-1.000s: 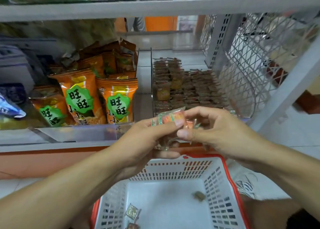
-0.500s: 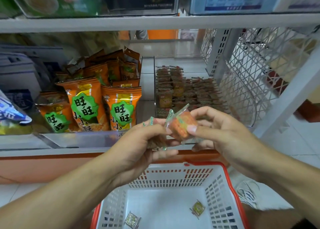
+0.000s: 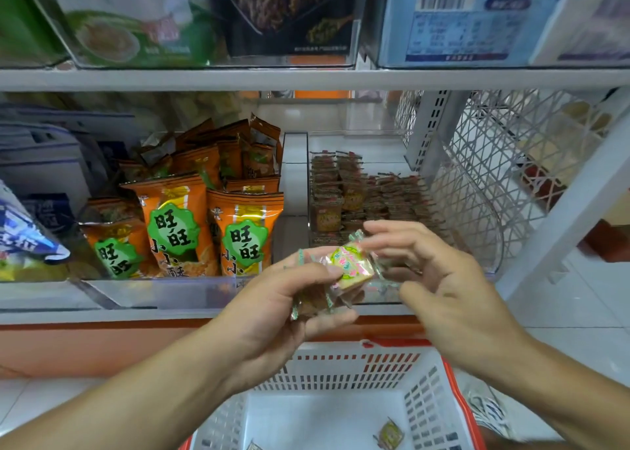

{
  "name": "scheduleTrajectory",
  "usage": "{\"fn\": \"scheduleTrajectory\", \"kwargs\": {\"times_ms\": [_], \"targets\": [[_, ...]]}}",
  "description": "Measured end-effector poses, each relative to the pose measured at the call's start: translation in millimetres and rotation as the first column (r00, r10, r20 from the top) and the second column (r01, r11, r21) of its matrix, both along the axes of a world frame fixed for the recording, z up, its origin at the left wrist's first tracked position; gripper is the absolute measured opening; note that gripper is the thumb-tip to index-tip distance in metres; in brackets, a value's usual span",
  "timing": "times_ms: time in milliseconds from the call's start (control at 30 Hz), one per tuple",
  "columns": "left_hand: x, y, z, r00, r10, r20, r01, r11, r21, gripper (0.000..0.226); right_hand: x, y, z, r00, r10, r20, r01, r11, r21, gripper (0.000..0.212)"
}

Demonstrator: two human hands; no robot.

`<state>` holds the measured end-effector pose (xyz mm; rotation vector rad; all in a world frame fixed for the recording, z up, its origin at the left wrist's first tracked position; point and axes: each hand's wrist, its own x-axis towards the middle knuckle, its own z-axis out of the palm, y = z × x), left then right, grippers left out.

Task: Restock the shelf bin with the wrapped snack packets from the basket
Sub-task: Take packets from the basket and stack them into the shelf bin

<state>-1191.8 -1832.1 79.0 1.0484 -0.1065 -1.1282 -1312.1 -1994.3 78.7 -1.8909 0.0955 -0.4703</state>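
My left hand [image 3: 272,299] grips a small stack of wrapped snack packets [image 3: 349,267], its thumb pressed on the top one, which has a yellow and pink label. My right hand [image 3: 439,279] hovers just to the right with fingers loosely spread; its fingertips touch the top packet's crimped end and its thumb stays apart. Both hands are in front of the clear shelf bin [image 3: 491,245], where several rows of brown packets [image 3: 378,200] stand. Below, the white basket with a red rim [image 3: 341,364] holds two loose packets [image 3: 390,434].
Orange snack bags [image 3: 177,224] fill the clear bin to the left, behind a divider [image 3: 295,176]. A shelf board [image 3: 306,79] with boxed goods runs overhead. White wire mesh [image 3: 494,163] and a slanted upright [image 3: 559,217] close the right side.
My right hand has let go of the top packet and opened its fingers; the left thumb now pins that packet on the stack. The view has tilted up slightly.
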Motion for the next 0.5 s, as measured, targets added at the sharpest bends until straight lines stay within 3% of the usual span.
{"fn": "scheduleTrajectory", "kwargs": {"times_ms": [100,233,333,500], "targets": [[-0.3,0.6,-0.8,0.992,0.021,0.121,-0.025,0.999,0.030,0.039,2.2,-2.0,2.6,0.998,-0.028,-0.060,0.035,0.993,0.112,0.041],[-1.6,2.9,-1.0,0.980,-0.007,0.197,0.004,1.000,0.019,0.045,4.5,-1.5,-3.9,0.985,-0.086,-0.152,0.098,0.993,0.073,0.062],[-1.0,4.2,-0.3,0.976,-0.003,0.216,-0.001,1.000,0.016,0.046,5.5,-4.5,-4.8,0.988,-0.019,-0.154,0.048,0.981,0.188,0.057],[1.1,6.5,0.1,0.976,-0.016,0.215,0.010,1.000,0.027,0.040,4.4,-9.1,-1.6,0.981,0.048,-0.188,-0.002,0.971,0.240,0.040]]}}
